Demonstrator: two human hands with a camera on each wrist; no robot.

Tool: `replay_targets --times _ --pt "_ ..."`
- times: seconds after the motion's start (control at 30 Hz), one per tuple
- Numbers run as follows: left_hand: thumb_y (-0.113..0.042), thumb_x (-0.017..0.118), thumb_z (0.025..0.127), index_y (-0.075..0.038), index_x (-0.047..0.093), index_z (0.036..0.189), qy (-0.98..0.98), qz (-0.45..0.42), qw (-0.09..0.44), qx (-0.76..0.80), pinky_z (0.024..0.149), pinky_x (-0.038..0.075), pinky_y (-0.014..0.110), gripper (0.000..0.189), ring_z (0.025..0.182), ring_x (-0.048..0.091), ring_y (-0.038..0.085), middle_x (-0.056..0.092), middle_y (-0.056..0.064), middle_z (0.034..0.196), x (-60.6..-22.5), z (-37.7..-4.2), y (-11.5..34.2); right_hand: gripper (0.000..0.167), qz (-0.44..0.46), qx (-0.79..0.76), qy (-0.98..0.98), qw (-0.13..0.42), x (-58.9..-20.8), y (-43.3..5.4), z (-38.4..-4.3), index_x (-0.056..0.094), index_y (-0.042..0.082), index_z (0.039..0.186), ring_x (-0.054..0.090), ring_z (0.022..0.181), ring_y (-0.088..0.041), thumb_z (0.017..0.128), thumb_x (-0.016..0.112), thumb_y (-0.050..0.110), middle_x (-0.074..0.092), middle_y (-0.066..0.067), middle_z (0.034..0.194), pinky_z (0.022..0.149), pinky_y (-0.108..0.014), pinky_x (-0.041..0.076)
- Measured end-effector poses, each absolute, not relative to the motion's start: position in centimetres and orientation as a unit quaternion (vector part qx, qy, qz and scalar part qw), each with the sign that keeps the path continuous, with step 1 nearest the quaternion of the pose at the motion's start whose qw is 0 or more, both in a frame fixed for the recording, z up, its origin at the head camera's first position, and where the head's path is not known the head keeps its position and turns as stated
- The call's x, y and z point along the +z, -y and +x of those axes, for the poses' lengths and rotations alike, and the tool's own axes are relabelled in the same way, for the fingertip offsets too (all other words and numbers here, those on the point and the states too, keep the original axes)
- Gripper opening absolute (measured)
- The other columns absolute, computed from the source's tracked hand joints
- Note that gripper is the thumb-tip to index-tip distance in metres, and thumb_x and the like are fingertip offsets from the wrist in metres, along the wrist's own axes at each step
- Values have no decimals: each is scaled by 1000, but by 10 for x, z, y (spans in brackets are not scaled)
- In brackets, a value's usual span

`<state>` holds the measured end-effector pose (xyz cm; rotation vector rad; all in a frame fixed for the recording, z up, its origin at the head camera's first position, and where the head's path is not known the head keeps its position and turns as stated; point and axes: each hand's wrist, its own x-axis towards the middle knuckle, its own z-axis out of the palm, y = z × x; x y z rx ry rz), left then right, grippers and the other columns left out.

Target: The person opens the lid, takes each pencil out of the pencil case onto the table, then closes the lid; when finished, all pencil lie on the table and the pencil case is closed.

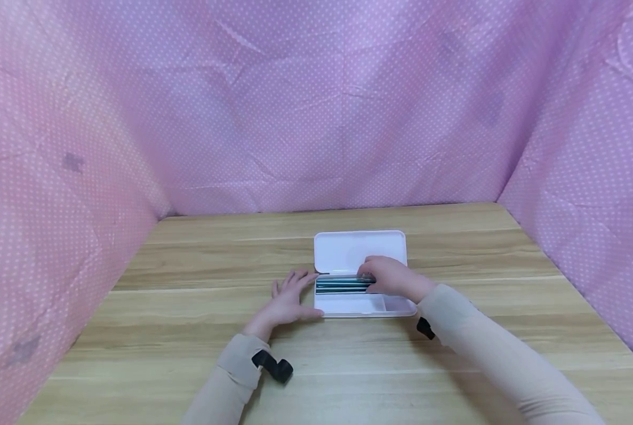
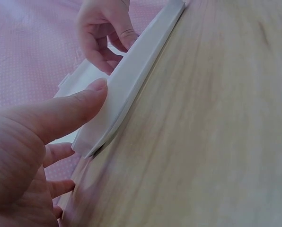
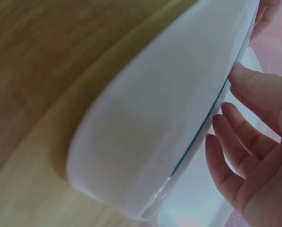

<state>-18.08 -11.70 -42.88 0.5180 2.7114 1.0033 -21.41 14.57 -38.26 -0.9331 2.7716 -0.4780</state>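
**White case lies open at mid-table, left hand at its left end, right hand on the pencils**

Left: wide run of table (image 1: 189,330) between the pink dotted cloth (image 1: 56,195) and the left hand (image 1: 284,308). Forearm comes in from the near edge, black band (image 1: 274,365) at the wrist. Left fingers (image 2: 59,153) spread and mostly straight, holding nothing; thumb at the near left corner of the case (image 1: 350,303), fingertips by the far left corner.

Middle: case flat on the table, set back from the near edge, with a strip of wood behind it. Lid (image 1: 358,251) folded back, away from the person. Pencils (image 1: 343,286), thin, teal to dark, side by side lengthwise in the far compartment. Near side has a long compartment and a small one at right, split by a divider (image 1: 384,303).

Right: right hand (image 1: 396,277) reaches over the case's right side, forearm slanting in from the near right. Fingers (image 3: 221,161) curled around the right part of the pencils, narrow gap to thumb; can't tell how firm the hold is. Beyond, more table out to the right-hand cloth.
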Motion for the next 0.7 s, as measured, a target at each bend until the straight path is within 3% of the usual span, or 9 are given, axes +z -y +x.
replay_targets --times 0.17,0.7 --pt "-36 81 71 -20 39 144 -920 176 101 335 106 -10 69 85 144 6 42 27 16 153 -430 -181 117 22 -315 -162 -930 100 -382 -146 -213 70 7 101 58 85 -14 80 73 6 67 -2 94 88 -38 50" --pt "-35 80 72 -21 38 145 -920 177 102 336 106 -12 68 85 144 6 41 27 16 153 -429 -181 116 20 -377 -146 -909 102 -382 -148 -220 69 5 99 53 78 -11 80 73 3 64 0 87 81 -33 49"
